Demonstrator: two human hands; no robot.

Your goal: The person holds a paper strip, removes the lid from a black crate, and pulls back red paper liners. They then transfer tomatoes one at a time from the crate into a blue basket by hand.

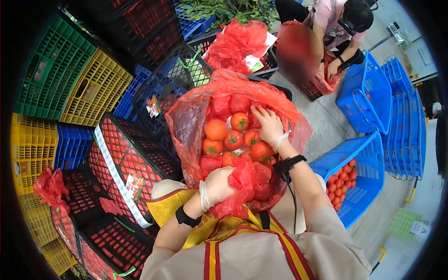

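Observation:
In front of me is a crate lined with a large red plastic bag (pixel 186 112) whose mouth is spread wide. Red tomatoes (pixel 233 139) fill it, some bare and some wrapped in red film. My left hand (pixel 218 189), in a thin glove, is closed on crumpled red film (pixel 242 179) at the near side. Over the bag's right side reaches my gloved right hand (pixel 269 127), fingers stretched out over the tomatoes near the far right rim. Its fingertips seem to touch a wrapped one; nothing shows in its grasp.
Blue baskets (pixel 364 93) stand at right, one holding small tomatoes (pixel 341 184). Black crates (pixel 123 163) lie at left beside stacked yellow crates (pixel 35 149). Behind, a crate holds red film (pixel 238 44). A person (pixel 333 18) bends over another crate at upper right.

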